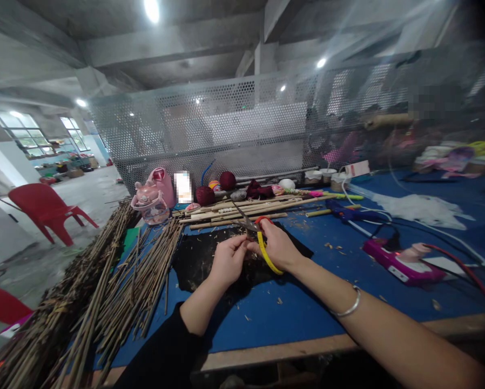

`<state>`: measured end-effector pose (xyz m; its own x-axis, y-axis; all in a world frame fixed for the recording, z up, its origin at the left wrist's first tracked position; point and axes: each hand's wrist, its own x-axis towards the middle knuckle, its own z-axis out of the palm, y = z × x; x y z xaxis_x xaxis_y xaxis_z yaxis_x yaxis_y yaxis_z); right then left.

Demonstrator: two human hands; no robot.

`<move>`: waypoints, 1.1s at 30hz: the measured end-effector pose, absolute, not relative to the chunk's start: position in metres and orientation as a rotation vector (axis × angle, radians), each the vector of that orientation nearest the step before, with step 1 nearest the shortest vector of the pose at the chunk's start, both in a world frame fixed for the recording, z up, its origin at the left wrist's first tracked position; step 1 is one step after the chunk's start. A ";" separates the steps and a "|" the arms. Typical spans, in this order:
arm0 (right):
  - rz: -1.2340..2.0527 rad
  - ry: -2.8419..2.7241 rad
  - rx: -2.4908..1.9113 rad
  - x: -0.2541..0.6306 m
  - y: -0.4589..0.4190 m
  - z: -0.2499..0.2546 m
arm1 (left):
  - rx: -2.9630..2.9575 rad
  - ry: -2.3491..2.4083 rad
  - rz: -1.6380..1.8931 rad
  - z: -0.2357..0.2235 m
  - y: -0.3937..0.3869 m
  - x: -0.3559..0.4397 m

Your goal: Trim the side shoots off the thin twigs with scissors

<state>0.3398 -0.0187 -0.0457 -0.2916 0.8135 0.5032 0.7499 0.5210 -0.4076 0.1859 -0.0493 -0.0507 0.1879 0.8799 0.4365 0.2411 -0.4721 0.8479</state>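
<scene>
My right hand (281, 247) is closed on a pair of scissors (263, 249) with yellow and red handles. The blades point away from me, up and to the left, and look parted. Close beside it, my left hand (228, 260) is pinched shut, its fingertips near the right hand's fingers under the blades. What lies between those fingertips is too small and hidden to make out. Both hands are above a black cloth (188, 270) strewn with small chips. Thin brown sticks (139, 286) lie in a loose pile left of the cloth.
Behind the cloth lie pale rods (246, 208), with dark red yarn balls (227, 180) further back. A pink cup (152, 208) stands left of them. At right are a blue glue gun (354, 213), a purple power strip (402, 265) and cables. A perforated metal screen (222, 129) closes the back.
</scene>
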 end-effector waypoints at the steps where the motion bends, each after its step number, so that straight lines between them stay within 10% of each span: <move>1: 0.160 -2.093 -1.267 0.340 -0.019 -0.046 | 1.846 1.047 1.307 -0.049 -0.050 0.186; 33: 0.262 -2.077 -1.359 0.340 -0.014 -0.049 | 1.551 1.168 1.435 -0.056 -0.046 0.186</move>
<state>0.3400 -0.0143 -0.0495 -0.2652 0.8784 0.3976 0.7519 0.4465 -0.4850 0.1864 -0.0461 -0.0561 -0.0263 0.9381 0.3453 0.1476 -0.3380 0.9295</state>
